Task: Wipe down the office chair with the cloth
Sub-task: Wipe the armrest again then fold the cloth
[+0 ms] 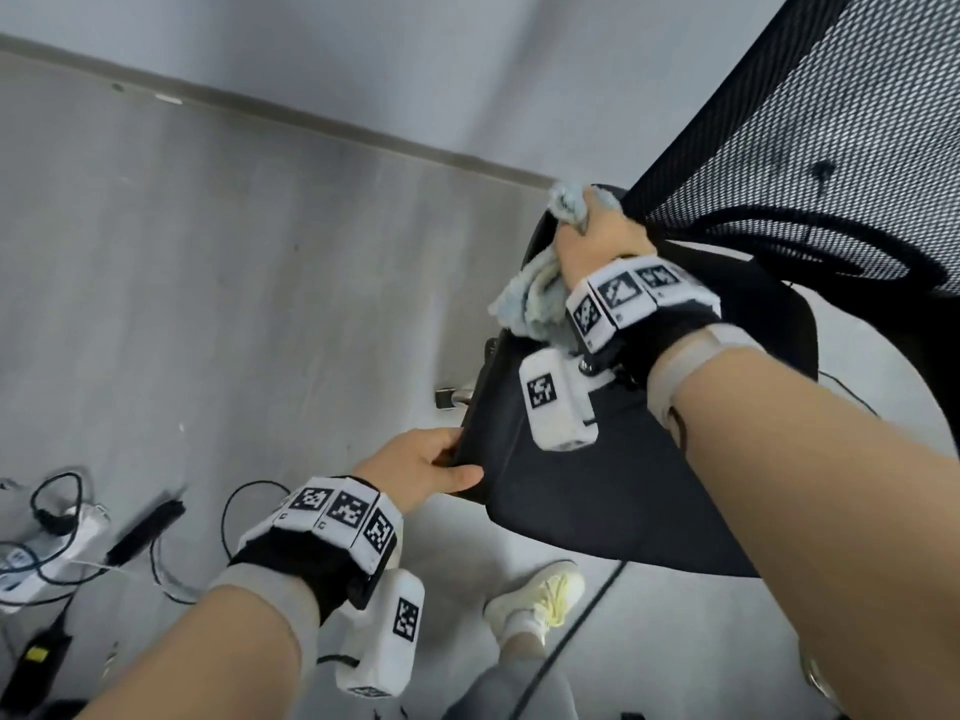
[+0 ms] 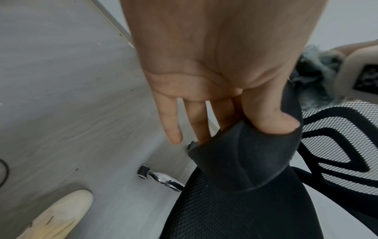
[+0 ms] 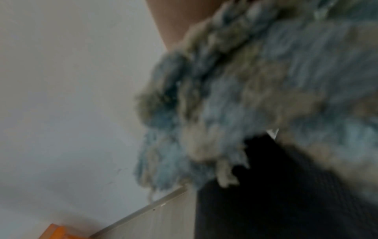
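We see one black mesh-backed office chair (image 1: 649,459), its base mostly hidden under the seat; one chrome leg with a castor (image 2: 159,176) shows. Our left hand (image 1: 421,465) grips the armrest end, thumb on top. Our right hand (image 1: 597,241) clutches one shaggy blue-grey cloth (image 1: 530,298) against the armrest's far end; the right wrist view is blurred.

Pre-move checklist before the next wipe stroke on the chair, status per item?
1. Cloth held in right hand: ok.
2. Left hand steadying the armrest, thumb on top, fingers below: ok.
3. Cloth touching the armrest's far end: cannot tell, right wrist view is blurred.
4. Mesh backrest close beside the right hand: ok, mind snagging.
5. Cables on the floor, apart from the shoe: ok.
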Action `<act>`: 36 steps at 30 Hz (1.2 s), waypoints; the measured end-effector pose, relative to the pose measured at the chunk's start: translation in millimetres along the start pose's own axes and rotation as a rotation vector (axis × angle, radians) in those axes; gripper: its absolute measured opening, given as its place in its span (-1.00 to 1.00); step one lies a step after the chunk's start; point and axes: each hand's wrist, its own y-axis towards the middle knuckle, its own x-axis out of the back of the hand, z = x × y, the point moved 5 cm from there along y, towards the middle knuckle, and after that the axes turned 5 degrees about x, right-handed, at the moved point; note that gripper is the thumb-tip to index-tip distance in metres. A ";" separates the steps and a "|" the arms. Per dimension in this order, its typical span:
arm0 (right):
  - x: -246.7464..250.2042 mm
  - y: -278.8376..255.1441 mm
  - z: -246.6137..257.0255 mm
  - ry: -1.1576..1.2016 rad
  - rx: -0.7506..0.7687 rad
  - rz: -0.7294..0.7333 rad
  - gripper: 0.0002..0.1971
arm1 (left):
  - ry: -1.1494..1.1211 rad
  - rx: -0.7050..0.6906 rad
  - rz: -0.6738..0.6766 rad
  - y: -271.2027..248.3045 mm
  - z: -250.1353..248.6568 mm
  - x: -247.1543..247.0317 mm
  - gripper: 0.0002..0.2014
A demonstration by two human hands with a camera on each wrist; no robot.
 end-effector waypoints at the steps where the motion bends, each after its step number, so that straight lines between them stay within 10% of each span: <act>1: -3.4 6.9 3.6 0.002 -0.008 0.007 -0.52 | -0.016 -0.001 -0.004 0.7 0.3 0.7 -0.73; 6: -18.3 -9.8 -9.2 0.039 0.024 0.102 -0.53 | 0.015 -0.022 0.026 2.6 -2.4 6.3 -0.75; 12: -29.6 -93.7 -23.9 -0.125 0.432 0.431 -0.42 | -0.013 -0.029 0.063 3.4 -5.3 6.9 -0.72; 15: -17.9 -86.8 -19.8 -0.041 0.518 0.395 -0.49 | -0.047 -0.037 0.047 3.4 -3.6 5.8 -0.71; 20: -16.3 -55.1 -23.1 -0.008 0.254 0.250 -0.49 | -0.097 -0.057 -0.025 4.2 -5.1 8.1 -0.71; 27: -39.0 -134.1 -19.2 -0.263 0.611 0.439 -0.51 | -0.148 -0.071 -0.057 -1.5 -5.1 10.9 -0.71; 36: -14.7 -154.5 -91.1 0.073 0.367 0.323 -0.48 | 0.094 -0.057 -0.638 -31.5 -2.7 46.2 -0.70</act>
